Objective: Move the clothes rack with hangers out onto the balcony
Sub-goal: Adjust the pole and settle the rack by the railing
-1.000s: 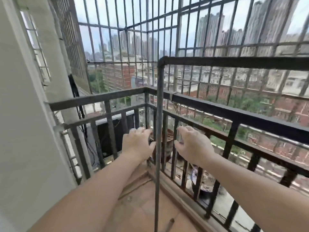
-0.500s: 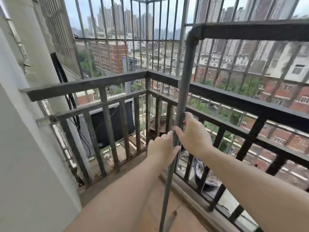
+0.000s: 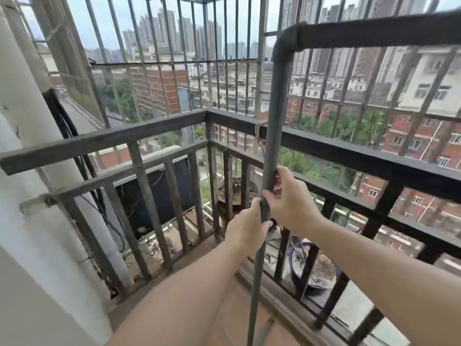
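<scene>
The clothes rack (image 3: 275, 116) is a grey metal tube frame. Its upright post runs from the bottom middle up to an elbow at the upper right, where a top bar leads off to the right edge. It stands on the balcony close to the corner of the railing. My left hand (image 3: 245, 227) is wrapped around the post at mid height. Just above it, my right hand (image 3: 290, 201) grips the same post from the right side. No hangers show in the view.
A dark metal railing (image 3: 139, 136) encloses the balcony corner, with tall security bars (image 3: 207, 46) above it. An air conditioner unit (image 3: 159, 193) sits outside on the left. A white wall (image 3: 22, 221) is at left. A bowl of debris (image 3: 316, 268) lies outside the railing.
Both hands went from spread beside the post to closed around it. The view has come closer to the rack and tilted, so its top bar sits higher in frame.
</scene>
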`<state>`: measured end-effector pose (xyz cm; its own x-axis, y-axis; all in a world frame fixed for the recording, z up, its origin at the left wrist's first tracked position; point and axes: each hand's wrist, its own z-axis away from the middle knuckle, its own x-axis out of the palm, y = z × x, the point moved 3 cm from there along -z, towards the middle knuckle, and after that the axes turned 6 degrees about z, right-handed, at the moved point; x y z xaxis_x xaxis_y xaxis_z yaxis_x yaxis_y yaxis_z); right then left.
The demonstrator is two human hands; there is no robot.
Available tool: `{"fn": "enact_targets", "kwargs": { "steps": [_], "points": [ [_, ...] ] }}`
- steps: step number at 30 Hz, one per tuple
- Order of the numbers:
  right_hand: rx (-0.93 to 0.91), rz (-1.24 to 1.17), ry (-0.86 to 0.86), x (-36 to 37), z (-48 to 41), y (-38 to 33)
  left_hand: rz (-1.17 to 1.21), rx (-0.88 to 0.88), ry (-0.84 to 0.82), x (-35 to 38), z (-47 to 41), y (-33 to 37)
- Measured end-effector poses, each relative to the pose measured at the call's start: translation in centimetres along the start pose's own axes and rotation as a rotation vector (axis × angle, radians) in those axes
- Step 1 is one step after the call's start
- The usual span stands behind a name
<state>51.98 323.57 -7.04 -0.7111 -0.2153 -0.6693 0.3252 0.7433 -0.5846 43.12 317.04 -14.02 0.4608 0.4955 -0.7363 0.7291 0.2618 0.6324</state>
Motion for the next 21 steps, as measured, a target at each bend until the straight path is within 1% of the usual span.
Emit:
{"fn": "enact_targets", "kwargs": {
  "steps": [6,14,16,19,21],
  "points": [
    [0.078,0.028,0.059,-1.6,-3.0,3.4,0.05,0.093,-0.036,2.4,-5.4,1.3],
    [0.159,0.045,0.105,-1.6,-6.7,5.8,0.08,0.272,-0.064,3.7,-11.1,0.4],
    [0.157,0.054,0.101,-1.6,-6.9,5.9,0.104,0.302,-0.128,3.5,-12.0,0.1],
    [0.138,0.07,0.096,-1.7,-6.9,5.9,0.167,0.333,-0.28,3.1,-13.1,-0.2],
    [0.129,0.06,0.092,-1.7,-6.7,5.9,0.182,0.348,-0.343,3.1,-13.5,-0.2]
  ]
}}
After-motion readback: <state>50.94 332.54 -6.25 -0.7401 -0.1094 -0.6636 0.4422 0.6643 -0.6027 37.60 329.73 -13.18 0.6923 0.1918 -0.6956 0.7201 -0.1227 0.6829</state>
